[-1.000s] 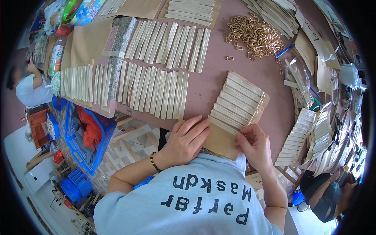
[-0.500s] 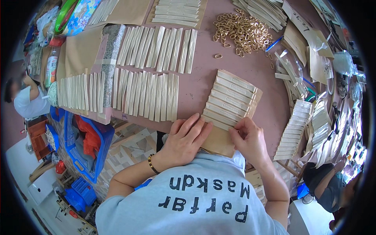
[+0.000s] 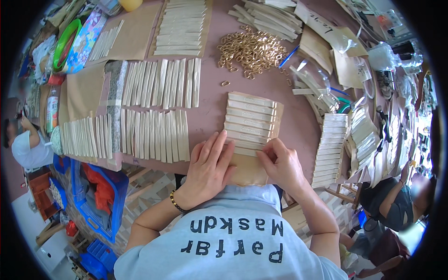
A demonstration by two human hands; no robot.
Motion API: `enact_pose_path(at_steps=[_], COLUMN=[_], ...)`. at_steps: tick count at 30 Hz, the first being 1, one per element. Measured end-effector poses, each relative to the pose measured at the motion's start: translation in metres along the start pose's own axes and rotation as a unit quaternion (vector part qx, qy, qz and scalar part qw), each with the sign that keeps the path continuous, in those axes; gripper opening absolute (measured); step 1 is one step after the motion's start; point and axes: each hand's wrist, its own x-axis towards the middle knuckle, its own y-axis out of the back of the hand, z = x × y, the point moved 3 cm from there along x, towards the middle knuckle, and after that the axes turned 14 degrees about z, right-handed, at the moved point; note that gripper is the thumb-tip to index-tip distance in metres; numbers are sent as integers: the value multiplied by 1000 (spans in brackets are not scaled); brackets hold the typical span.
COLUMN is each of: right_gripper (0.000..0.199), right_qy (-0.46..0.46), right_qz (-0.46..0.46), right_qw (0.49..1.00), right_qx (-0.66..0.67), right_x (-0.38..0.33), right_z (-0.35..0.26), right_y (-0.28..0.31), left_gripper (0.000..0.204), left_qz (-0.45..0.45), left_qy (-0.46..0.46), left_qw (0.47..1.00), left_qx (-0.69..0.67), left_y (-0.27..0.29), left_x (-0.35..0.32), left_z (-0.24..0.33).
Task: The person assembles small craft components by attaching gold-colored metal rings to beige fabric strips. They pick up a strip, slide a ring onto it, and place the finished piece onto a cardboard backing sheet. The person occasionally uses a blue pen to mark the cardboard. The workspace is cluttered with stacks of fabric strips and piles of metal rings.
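Observation:
In front of me, at the table's near edge, lies a brown cardboard sheet (image 3: 249,169) bearing a column of pale, flat strips (image 3: 250,119). My left hand (image 3: 208,163) rests at the sheet's left edge, its fingers stretched out and touching the end of the lowest strip. At that strip's other end, my right hand (image 3: 281,164) has thumb and forefinger pinched together over the strip's tip. The fingers partly hide what lies between them. A heap of small gold oval rings (image 3: 252,50) sits beyond the sheet, with one loose ring (image 3: 225,83) beside it.
Rows of loose strips (image 3: 156,135) cover the table's left side. A strip-covered card (image 3: 330,149) lies at right, near a blue pen (image 3: 288,56) and green-handled scissors (image 3: 344,105). A blue basket (image 3: 100,196) stands below left. People sit at both sides.
The whole view has turned and shifted, so the table's contents appear farther left. Both hands stay at the lowest strip; the left fingers look straighter.

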Motion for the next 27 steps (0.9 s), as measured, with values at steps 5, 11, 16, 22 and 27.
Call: enact_pose_path(at_steps=[5, 11, 16, 22, 27], right_gripper=[14, 19, 20, 19, 19], right_qy=[139, 175, 161, 127, 70], right_qz=[184, 290, 248, 212, 73], right_qw=[969, 905, 917, 962, 982], right_qx=[-91, -257, -268, -116, 161], right_x=[34, 99, 105, 79, 39], right_z=[9, 31, 39, 13, -14], right_y=[40, 83, 84, 82, 51], left_gripper=[61, 61, 56, 47, 43], left_qz=[-10, 2, 30, 83, 59], left_qy=[-10, -10, 4, 12, 134], left_qw=[1000, 999, 999, 985, 897], left_qx=[18, 42, 21, -152, -418], left_y=[-3, -7, -1, 8, 1], left_x=[12, 28, 37, 35, 41], left_z=[-4, -6, -7, 4, 14])
